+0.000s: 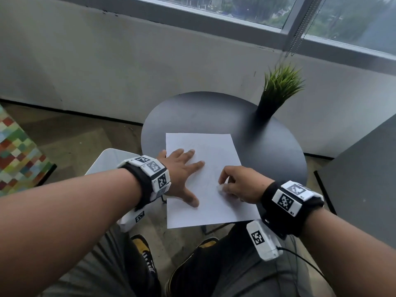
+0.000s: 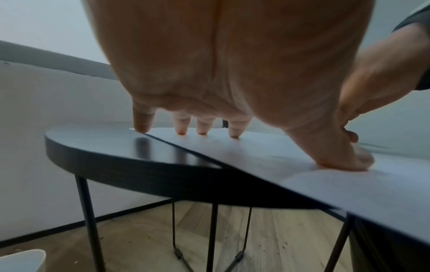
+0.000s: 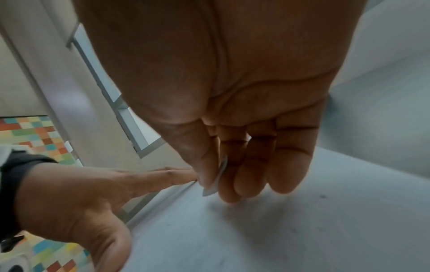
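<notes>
Left hand (image 1: 179, 175) — fingers (image 1: 196, 165) spread — presses paper (image 1: 214, 144); right hand (image 1: 242, 185) pinches a white piece (image 1: 220, 188).

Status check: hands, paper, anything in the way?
Left hand flat, pressing paper down. Right hand pinches small white piece against the sheet. Paper overhangs table near edge; plant stands clear.

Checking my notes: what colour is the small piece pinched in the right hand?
White; the small piece shows best in the right wrist view.
</notes>
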`<action>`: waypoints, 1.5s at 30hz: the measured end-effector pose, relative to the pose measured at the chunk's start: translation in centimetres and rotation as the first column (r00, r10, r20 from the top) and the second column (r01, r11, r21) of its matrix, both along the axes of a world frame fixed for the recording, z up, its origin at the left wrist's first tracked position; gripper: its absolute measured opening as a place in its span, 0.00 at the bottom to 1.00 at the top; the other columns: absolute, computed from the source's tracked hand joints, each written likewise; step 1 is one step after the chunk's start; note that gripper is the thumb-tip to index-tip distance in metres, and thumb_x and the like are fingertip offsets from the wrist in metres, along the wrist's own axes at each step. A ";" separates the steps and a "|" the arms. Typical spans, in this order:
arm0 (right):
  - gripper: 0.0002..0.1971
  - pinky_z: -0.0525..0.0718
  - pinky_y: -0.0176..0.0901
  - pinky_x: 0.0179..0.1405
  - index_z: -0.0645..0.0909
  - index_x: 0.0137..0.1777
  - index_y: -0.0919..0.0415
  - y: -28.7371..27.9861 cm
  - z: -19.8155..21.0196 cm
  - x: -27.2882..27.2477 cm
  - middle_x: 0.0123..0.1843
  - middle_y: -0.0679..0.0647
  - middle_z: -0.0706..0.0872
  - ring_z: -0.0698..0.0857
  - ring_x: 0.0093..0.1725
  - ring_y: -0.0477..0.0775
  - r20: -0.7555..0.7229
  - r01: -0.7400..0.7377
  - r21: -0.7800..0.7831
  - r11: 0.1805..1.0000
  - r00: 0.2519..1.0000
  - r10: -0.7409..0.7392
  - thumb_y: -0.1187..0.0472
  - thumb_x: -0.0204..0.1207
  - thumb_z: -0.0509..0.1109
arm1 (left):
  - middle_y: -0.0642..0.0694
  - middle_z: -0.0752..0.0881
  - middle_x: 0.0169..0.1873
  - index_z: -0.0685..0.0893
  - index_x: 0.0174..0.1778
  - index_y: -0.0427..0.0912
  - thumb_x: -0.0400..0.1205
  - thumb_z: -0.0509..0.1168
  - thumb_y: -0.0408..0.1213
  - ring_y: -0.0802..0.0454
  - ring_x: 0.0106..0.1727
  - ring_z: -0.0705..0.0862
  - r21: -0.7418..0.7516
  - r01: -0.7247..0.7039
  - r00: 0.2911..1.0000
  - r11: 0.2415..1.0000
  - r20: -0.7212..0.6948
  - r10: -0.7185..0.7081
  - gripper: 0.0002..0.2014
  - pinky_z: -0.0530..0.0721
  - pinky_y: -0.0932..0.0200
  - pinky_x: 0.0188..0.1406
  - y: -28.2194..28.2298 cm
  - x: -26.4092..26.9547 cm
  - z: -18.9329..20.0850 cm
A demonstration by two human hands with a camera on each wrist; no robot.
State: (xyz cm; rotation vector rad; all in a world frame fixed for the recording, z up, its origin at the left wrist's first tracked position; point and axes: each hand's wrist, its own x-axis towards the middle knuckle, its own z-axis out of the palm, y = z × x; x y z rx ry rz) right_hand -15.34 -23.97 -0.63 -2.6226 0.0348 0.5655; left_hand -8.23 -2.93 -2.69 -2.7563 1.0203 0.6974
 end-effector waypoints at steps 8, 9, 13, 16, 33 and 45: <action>0.05 0.80 0.47 0.46 0.73 0.50 0.51 2.2 -0.9 3.1 0.52 0.56 0.85 0.81 0.50 0.60 0.189 0.043 -0.182 0.982 0.982 -0.008 0.52 0.79 0.63 | 0.46 0.34 0.89 0.35 0.87 0.64 0.64 0.66 0.82 0.41 0.89 0.38 0.024 0.053 0.998 0.998 0.015 -0.053 0.64 0.45 0.33 0.87 -0.4 0.1 -0.2; 0.06 0.79 0.48 0.45 0.73 0.51 0.52 2.9 -1.0 2.7 0.52 0.58 0.85 0.81 0.50 0.62 0.205 -0.010 -0.194 0.981 0.977 0.051 0.52 0.79 0.62 | 0.46 0.35 0.89 0.37 0.87 0.64 0.64 0.66 0.82 0.40 0.89 0.39 0.017 0.053 0.998 0.998 0.016 -0.053 0.64 0.45 0.34 0.87 -0.4 0.1 -0.2; 0.08 0.77 0.49 0.45 0.76 0.56 0.56 5.5 -0.8 0.5 0.50 0.58 0.86 0.81 0.49 0.63 0.151 -0.409 -0.147 0.901 0.891 0.428 0.57 0.79 0.63 | 0.46 0.35 0.89 0.37 0.87 0.66 0.63 0.67 0.82 0.39 0.89 0.37 -0.014 0.048 0.999 0.999 -0.002 -0.048 0.64 0.45 0.32 0.86 -0.3 0.3 -0.6; 0.10 0.79 0.48 0.48 0.77 0.57 0.56 4.2 -0.5 2.5 0.55 0.57 0.85 0.82 0.54 0.62 0.146 -0.227 -0.209 0.951 0.955 0.260 0.55 0.79 0.63 | 0.47 0.34 0.89 0.37 0.87 0.67 0.63 0.65 0.83 0.40 0.89 0.37 -0.018 0.054 0.998 0.998 0.011 -0.054 0.63 0.43 0.31 0.86 -0.1 0.3 -0.8; 0.10 0.80 0.48 0.46 0.78 0.57 0.54 5.8 -0.8 0.4 0.49 0.54 0.88 0.82 0.47 0.59 0.120 -0.394 -0.150 0.907 0.903 0.412 0.57 0.77 0.65 | 0.49 0.31 0.88 0.34 0.88 0.63 0.65 0.65 0.83 0.41 0.89 0.34 -0.027 0.028 1.000 0.999 -0.012 -0.028 0.64 0.41 0.29 0.85 0.0 0.2 -0.8; 0.07 0.77 0.44 0.44 0.79 0.54 0.54 4.0 -0.3 2.2 0.50 0.53 0.86 0.82 0.50 0.60 0.151 -0.193 -0.201 0.960 0.963 0.225 0.55 0.79 0.64 | 0.49 0.31 0.88 0.33 0.87 0.64 0.64 0.64 0.83 0.40 0.89 0.34 -0.031 0.030 0.999 0.999 -0.019 -0.031 0.64 0.42 0.28 0.85 -0.1 0.3 -1.0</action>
